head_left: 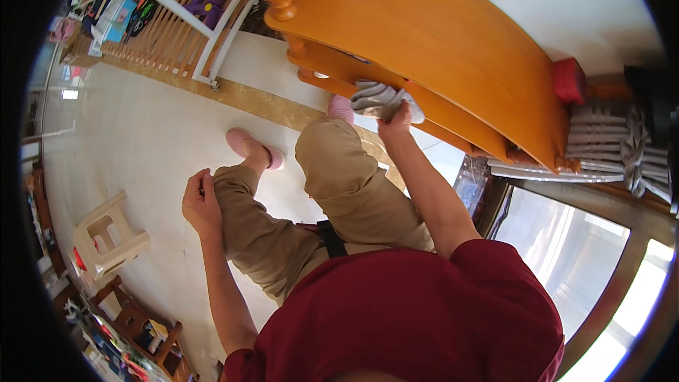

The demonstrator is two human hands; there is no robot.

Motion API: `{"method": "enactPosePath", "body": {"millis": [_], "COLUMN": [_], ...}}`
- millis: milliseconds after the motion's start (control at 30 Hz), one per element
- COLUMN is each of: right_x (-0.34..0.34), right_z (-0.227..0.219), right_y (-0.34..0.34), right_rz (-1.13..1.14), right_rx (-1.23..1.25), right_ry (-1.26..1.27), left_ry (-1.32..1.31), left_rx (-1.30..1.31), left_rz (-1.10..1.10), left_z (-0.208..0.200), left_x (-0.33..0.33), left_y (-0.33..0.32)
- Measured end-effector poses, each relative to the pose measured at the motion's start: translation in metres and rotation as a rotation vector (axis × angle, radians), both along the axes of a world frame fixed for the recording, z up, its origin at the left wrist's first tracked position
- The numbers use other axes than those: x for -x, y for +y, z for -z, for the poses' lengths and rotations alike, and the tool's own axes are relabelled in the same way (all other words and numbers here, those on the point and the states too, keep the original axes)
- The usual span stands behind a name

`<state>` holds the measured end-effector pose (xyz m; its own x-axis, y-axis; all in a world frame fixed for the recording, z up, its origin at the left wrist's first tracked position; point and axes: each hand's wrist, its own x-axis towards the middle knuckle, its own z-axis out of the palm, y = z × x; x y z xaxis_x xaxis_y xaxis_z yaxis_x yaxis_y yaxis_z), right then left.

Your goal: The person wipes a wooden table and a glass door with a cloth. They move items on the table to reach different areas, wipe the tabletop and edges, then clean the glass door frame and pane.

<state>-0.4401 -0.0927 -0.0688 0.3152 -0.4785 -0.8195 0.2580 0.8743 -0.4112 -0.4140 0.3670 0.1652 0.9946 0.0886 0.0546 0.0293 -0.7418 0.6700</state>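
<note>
My right hand [396, 122] reaches forward and grips a folded grey-and-white cloth [375, 99]. The cloth is bunched at the front edge of an orange-brown wooden shelf unit [424, 49], beside its lower boards. The fingers wrap round its near end, and part of them is hidden. My left hand [203, 201] hangs beside my left knee, fingers loosely curled in, with nothing seen in it. Below are my khaki trousers [339, 159] and a pink slipper [244, 143]; a second pink slipper [341, 107] shows partly under the shelf's edge.
A white-framed slatted rack [170, 35] holding various items stands at the far left. On the left floor is a beige plastic stool [113, 237]. A red block-shaped object [568, 81] is at the shelf's right end, near folded grey slats [601, 134]. A glass-paned frame [559, 255] lies at right.
</note>
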Motion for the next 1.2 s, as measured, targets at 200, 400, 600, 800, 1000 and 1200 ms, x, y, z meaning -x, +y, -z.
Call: {"method": "enactPosePath", "body": {"millis": [200, 400, 600, 800, 1000, 1200], "right_x": [-0.108, -0.166, -0.111, -0.084, -0.052, 0.000], "right_z": [-0.037, -0.052, -0.116, -0.214, -0.284, -0.294], "right_y": [0.104, 0.154, 0.150, 0.111, 0.121, 0.133], "right_rz": [-0.140, -0.332, -0.713, -0.915, -0.867, -0.898], "right_rx": [-0.146, -0.184, -0.177, -0.200, -0.235, -0.243], "right_ry": [-0.057, -0.322, -0.541, -0.849, -0.857, -0.736], "left_ry": [0.034, 0.073, 0.049, 0.027, 0.162, 0.349], "left_rx": [-0.064, -0.055, -0.060, -0.020, 0.593, 0.963], "left_rz": [-0.083, -0.107, -0.117, -0.092, -0.009, 0.104], "left_z": [-0.006, -0.008, -0.005, -0.009, -0.032, -0.076], "left_x": [0.011, 0.006, 0.012, 0.005, 0.004, 0.025], "left_y": [0.018, 0.031, 0.041, 0.027, -0.018, -0.122]}}
